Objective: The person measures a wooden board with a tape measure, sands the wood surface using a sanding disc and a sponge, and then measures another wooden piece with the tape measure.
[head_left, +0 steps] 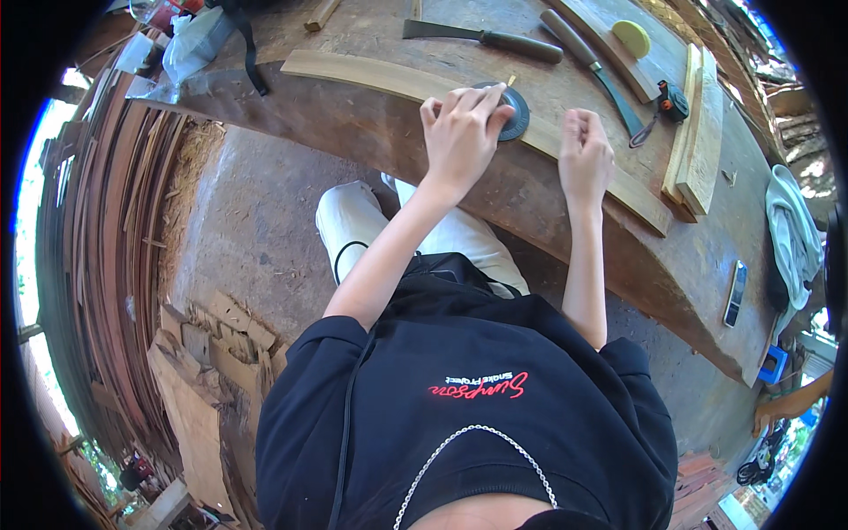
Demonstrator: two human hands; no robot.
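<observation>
My left hand [461, 132] is over the near edge of the workbench, its thumb and fingers closed on a dark, flat round disc [518, 122]. The disc lies over a long, narrow wooden strip [371, 78] that runs along that edge. A small yellowish tip [511, 80] pokes up beside the fingertips. To the right, my right hand [585, 161] hovers by the same strip, fingers curled together. Whatever those fingers hold, if anything, is hidden.
Past the hands on the workbench [689, 256] lie two wooden-handled blades [521, 46] [609, 93], a yellow round piece [632, 39], a tape measure [673, 102] and wooden strips [698, 132]. A phone [735, 293] and cloth [792, 234] are at right. Stacked boards [97, 238] stand left.
</observation>
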